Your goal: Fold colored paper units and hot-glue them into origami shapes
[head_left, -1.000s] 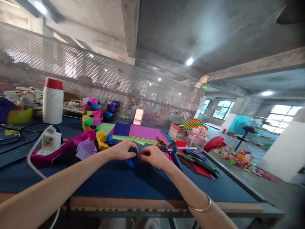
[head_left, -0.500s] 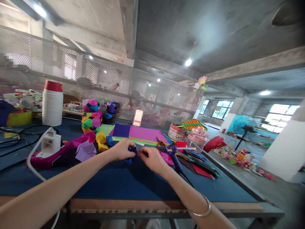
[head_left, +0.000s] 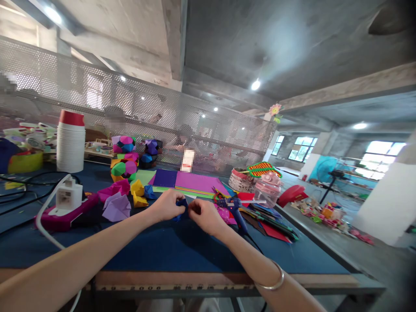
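Observation:
A small piece of folded dark blue paper (head_left: 182, 209) is held up above the blue tabletop. My left hand (head_left: 169, 204) pinches it from the left, thumb and fingers closed. My right hand (head_left: 205, 215) is curled shut at the paper's right edge, its thumb and fingertips pressed together there; the fingers hide part of the contact. Left of my hands lie loose folded paper pieces: a purple one (head_left: 117, 207), a magenta one (head_left: 114, 190), a yellow one (head_left: 139, 193) and a small blue one (head_left: 150, 191).
A hot glue gun (head_left: 236, 212) lies at the right beside scissors and coloured sheets. Behind my hands is a stack of purple paper (head_left: 198, 182). Multicoloured paper balls (head_left: 123, 169) and stacked paper cups (head_left: 70, 143) stand back left. A magenta power strip (head_left: 69, 215) with cables lies left.
My right fingers have curled in more against the paper's edge. My left hand keeps its pinch, and the paper has hardly shifted.

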`<state>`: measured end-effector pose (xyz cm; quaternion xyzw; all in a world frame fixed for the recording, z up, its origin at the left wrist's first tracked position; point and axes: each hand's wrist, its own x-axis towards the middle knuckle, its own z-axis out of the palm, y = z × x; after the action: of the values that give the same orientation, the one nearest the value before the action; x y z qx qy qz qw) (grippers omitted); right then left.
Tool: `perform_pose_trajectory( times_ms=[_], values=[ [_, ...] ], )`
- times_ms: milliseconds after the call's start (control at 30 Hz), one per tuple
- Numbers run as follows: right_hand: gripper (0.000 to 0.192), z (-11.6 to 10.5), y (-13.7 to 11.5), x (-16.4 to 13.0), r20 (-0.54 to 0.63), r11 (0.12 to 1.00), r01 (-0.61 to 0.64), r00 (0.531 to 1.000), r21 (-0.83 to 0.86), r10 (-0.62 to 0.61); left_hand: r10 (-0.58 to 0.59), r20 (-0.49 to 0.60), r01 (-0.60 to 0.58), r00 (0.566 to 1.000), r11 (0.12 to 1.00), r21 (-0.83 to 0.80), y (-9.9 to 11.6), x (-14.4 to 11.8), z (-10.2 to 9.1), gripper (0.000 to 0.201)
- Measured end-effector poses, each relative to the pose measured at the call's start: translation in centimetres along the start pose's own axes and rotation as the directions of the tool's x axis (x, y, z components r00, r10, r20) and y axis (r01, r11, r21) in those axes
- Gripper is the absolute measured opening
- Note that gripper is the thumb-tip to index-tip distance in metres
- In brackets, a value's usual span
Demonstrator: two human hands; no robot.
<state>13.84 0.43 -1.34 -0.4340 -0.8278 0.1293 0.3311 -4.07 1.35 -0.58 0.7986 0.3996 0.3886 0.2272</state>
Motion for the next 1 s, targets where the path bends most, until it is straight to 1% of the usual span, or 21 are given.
perform_pose_trajectory(
  times_ms=[100,267,367,600,767,833,1000],
  values=[
    [0.011,-0.05,-0.09,0.03,-0.023,1.0,0.002,1.0,0.018,-0.001,-0.005,-0.018,0.005,1.0,1.0,0.006,0.1,0.05,-0.12,0.016],
    [0.018,-0.09,0.09,0.23,-0.02,0.985,-0.002,1.0,0.172,0.005,-0.049,-0.067,0.048,0.997,0.999,-0.024,0.29,0.19,-0.57,0.015],
    [0.022,0.0,0.2,0.31,-0.013,0.979,-0.015,1.0,0.203,0.018,-0.057,-0.071,0.055,0.996,0.998,-0.033,0.39,0.21,-0.62,0.014],
    [0.018,-0.09,0.03,0.26,-0.053,0.986,-0.048,0.997,0.157,0.057,-0.038,-0.067,0.034,0.997,0.998,-0.06,-0.09,0.33,-0.04,0.013],
    [0.016,-0.22,-0.32,0.14,-0.065,0.99,-0.05,0.996,0.131,0.059,-0.03,-0.053,0.028,0.998,0.998,-0.053,-0.31,0.37,0.12,0.014],
    [0.019,-0.32,-0.45,0.12,-0.058,0.992,-0.043,0.997,0.12,0.05,-0.029,-0.047,0.027,0.998,0.999,-0.047,-0.21,0.32,0.02,0.014],
    [0.035,-0.64,-0.53,0.14,-0.027,0.996,-0.026,0.999,0.09,0.028,-0.025,-0.001,0.024,1.0,0.999,-0.046,0.06,0.19,-0.06,0.014]
  ],
)
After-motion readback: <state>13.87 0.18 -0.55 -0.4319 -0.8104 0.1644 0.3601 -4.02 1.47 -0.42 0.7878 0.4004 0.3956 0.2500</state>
